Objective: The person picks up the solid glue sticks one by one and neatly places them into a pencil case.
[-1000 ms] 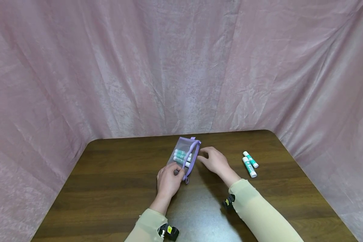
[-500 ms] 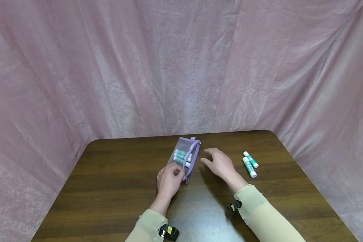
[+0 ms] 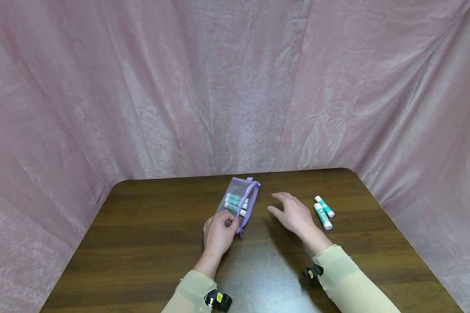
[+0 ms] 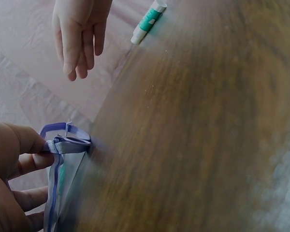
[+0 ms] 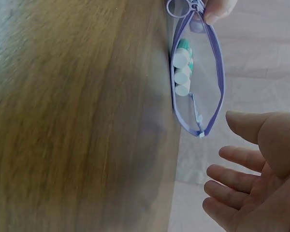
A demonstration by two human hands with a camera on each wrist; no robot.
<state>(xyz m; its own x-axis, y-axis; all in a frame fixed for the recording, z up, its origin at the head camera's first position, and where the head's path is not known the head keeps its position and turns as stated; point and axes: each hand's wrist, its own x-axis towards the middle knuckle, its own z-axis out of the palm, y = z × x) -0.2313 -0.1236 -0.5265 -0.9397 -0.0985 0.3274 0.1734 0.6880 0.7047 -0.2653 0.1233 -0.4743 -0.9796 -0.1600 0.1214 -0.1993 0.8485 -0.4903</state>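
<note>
A purple-edged mesh zip pouch (image 3: 238, 186) lies on the table with its mouth toward the right. Inside are three green-and-white glue sticks (image 5: 182, 75), their white ends facing the gaping zip in the right wrist view. My left hand (image 3: 218, 234) pinches the pouch's near corner between thumb and finger, beside the zip's ring pull (image 5: 178, 7). To the right of the pouch, my right hand (image 3: 295, 214) hovers above the table with fingers extended and holds nothing. Two loose glue sticks lie side by side farther right, a nearer one (image 3: 323, 216) and a farther one (image 3: 327, 208).
The brown wood-grain table (image 3: 152, 243) has rounded far corners. Behind it and at both sides hangs a pink velvety curtain (image 3: 235, 87). A small black camera is strapped at each wrist, over pale sleeves (image 3: 352, 278).
My right hand has drawn away from the pouch's mouth, moving right toward the loose glue sticks. The left hand and the pouch have stayed in place.
</note>
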